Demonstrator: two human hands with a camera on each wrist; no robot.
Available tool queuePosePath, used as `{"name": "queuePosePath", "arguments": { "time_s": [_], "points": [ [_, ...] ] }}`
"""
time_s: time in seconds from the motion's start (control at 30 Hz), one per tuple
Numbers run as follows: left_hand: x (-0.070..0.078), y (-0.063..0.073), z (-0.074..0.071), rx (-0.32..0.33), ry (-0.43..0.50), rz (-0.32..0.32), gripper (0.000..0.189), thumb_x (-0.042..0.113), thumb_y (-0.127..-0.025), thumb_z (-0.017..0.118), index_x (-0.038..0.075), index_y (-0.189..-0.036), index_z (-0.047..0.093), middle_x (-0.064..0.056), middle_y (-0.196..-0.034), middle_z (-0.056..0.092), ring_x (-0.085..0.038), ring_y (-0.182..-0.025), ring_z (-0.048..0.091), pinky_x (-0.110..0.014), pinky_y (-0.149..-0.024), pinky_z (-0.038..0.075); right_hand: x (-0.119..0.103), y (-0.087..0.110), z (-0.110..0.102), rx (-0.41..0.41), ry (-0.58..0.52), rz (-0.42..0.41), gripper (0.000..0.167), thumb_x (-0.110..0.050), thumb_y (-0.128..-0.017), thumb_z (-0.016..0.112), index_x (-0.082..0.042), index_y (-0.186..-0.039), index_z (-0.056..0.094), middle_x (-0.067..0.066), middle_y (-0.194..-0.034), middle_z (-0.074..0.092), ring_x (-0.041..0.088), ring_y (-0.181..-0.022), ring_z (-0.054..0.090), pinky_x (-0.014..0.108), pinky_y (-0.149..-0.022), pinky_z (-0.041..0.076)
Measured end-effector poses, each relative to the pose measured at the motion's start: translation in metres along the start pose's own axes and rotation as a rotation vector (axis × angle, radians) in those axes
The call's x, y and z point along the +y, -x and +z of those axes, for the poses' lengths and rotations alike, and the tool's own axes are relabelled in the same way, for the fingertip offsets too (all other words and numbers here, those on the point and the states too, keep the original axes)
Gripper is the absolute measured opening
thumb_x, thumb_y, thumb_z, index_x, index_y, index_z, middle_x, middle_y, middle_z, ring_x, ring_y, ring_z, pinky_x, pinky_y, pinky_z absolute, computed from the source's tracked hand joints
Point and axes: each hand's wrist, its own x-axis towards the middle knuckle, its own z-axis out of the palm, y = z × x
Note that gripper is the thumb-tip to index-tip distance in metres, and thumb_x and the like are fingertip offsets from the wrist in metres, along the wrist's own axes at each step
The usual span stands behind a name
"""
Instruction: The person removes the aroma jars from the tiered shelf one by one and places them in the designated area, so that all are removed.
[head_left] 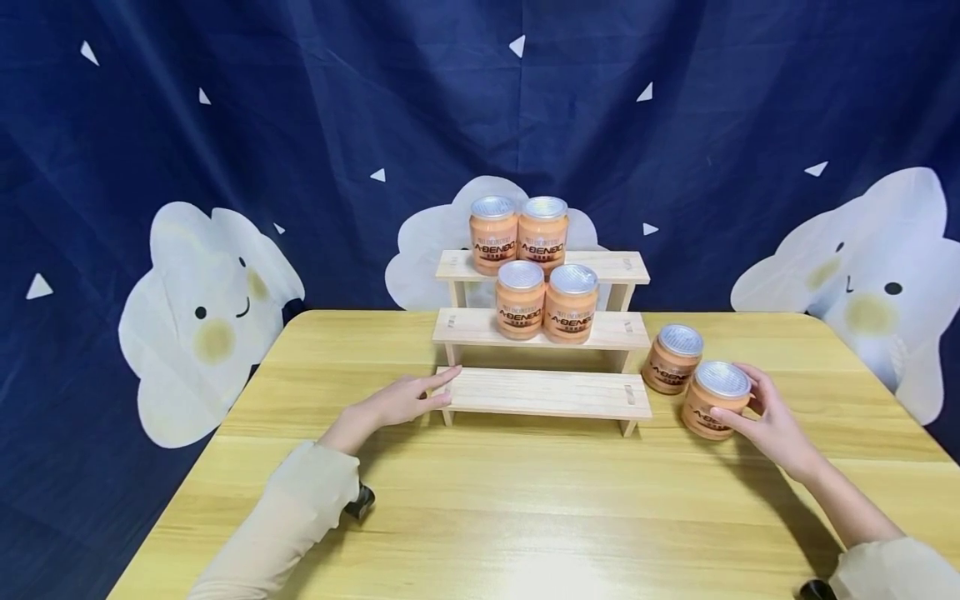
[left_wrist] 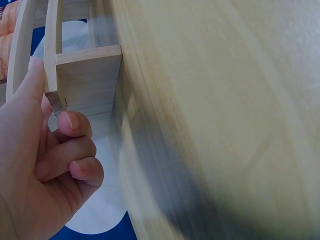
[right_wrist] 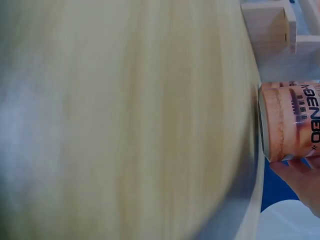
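Observation:
A three-step wooden display rack [head_left: 540, 392] stands toward the back of the table. My left hand [head_left: 401, 402] pinches the left end of its lowest step; in the left wrist view the thumb lies along the top and the other fingers curl at the underside. To the right of the rack, my right hand [head_left: 772, 429] grips an orange jar [head_left: 703, 410] with a silver lid and dark lettering, thumb in front and fingers around the far side. That jar [right_wrist: 287, 122] sits low at the table surface in the right wrist view. Just behind it stands a matching jar [head_left: 669, 367].
Two matching jars [head_left: 492, 242] stand side by side on the top step, and two more [head_left: 520, 308] on the middle step. The wooden table [head_left: 465, 508] ends at a dark blue curtain [head_left: 337, 167] with white cloud shapes.

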Motion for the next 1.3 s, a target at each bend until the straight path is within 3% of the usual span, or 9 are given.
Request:
{"name": "queuePosePath", "arguments": {
  "time_s": [0.13,0.43,0.53,0.8,0.93,1.07,1.17,1.23,1.3],
  "points": [
    [0.001,-0.001,-0.001,-0.007,0.011,0.006,0.057,0.042,-0.096,0.041,0.021,-0.146,0.025,-0.012,-0.139,0.041,-0.017,-0.071,0.05,-0.038,-0.082,0.039,0.006,0.0,-0.004,-0.025,0.001,0.0,0.068,0.005,-0.083,0.061,0.001,-0.138,0.021,-0.023,-0.112,0.037,-0.013,-0.1,0.038,0.004,-0.079,0.032],
    [-0.001,-0.002,0.0,-0.004,0.008,0.011,0.058,0.043,-0.095,0.042,0.021,-0.146,0.025,-0.014,-0.127,0.051,-0.013,-0.058,0.042,-0.037,-0.08,0.038,0.012,-0.011,-0.014,-0.078,0.003,0.014,0.067,0.005,-0.083,0.061,0.005,-0.133,0.016,-0.021,-0.109,0.039,-0.014,-0.094,0.041,0.005,-0.074,0.038],
    [-0.001,-0.002,0.0,-0.007,0.008,0.006,0.058,0.044,-0.095,0.041,0.022,-0.146,0.024,-0.013,-0.129,0.05,-0.012,-0.056,0.04,-0.037,-0.08,0.038,0.015,-0.013,-0.017,-0.09,0.0,0.019,0.067,0.005,-0.083,0.06,0.005,-0.132,0.015,-0.022,-0.107,0.04,-0.015,-0.094,0.042,0.005,-0.074,0.038],
    [-0.001,-0.001,0.0,-0.001,-0.005,0.008,0.058,0.043,-0.095,0.041,0.021,-0.146,0.025,-0.012,-0.135,0.045,-0.015,-0.07,0.049,-0.038,-0.082,0.039,0.021,-0.023,-0.024,-0.099,0.007,0.019,0.069,0.007,-0.083,0.06,0.012,-0.132,0.012,-0.026,-0.103,0.041,-0.016,-0.093,0.04,0.004,-0.074,0.036],
    [-0.001,-0.001,0.0,-0.004,0.003,0.003,0.058,0.044,-0.095,0.041,0.023,-0.146,0.024,-0.012,-0.125,0.053,-0.012,-0.061,0.047,-0.036,-0.079,0.04,0.024,-0.027,-0.027,-0.097,0.01,0.039,0.069,0.005,-0.084,0.059,0.011,-0.133,0.01,-0.024,-0.104,0.039,-0.016,-0.094,0.039,0.004,-0.074,0.035],
    [-0.001,-0.001,0.0,-0.02,0.021,-0.01,0.058,0.045,-0.095,0.041,0.024,-0.146,0.023,-0.013,-0.092,0.059,-0.01,-0.049,0.044,-0.033,-0.073,0.041,0.027,-0.032,-0.03,-0.102,0.013,0.06,0.07,0.003,-0.085,0.059,0.01,-0.135,0.01,-0.022,-0.105,0.039,-0.016,-0.094,0.038,0.004,-0.074,0.036],
    [-0.001,-0.001,0.0,-0.018,0.017,-0.01,0.059,0.046,-0.095,0.04,0.024,-0.146,0.023,-0.018,-0.103,0.06,-0.011,-0.059,0.05,-0.034,-0.076,0.042,0.027,-0.035,-0.032,-0.113,0.031,0.084,0.072,-0.001,-0.086,0.059,0.01,-0.137,0.009,-0.005,-0.112,0.043,-0.015,-0.095,0.035,0.004,-0.074,0.035],
    [-0.001,-0.001,0.001,-0.014,0.014,-0.007,0.058,0.046,-0.095,0.04,0.023,-0.146,0.023,-0.017,-0.125,0.053,-0.013,-0.064,0.051,-0.036,-0.08,0.041,0.027,-0.036,-0.034,-0.123,0.047,0.106,0.074,-0.004,-0.088,0.058,0.01,-0.138,0.007,0.012,-0.118,0.042,-0.007,-0.099,0.038,0.004,-0.073,0.034],
    [-0.002,-0.002,0.001,-0.012,0.014,-0.005,0.058,0.045,-0.095,0.04,0.023,-0.146,0.023,-0.013,-0.136,0.044,-0.014,-0.065,0.052,-0.037,-0.082,0.04,0.026,-0.037,-0.034,-0.129,0.054,0.126,0.074,-0.007,-0.089,0.058,0.009,-0.139,0.006,0.026,-0.123,0.034,0.002,-0.102,0.039,0.005,-0.073,0.034]
  ]
}}
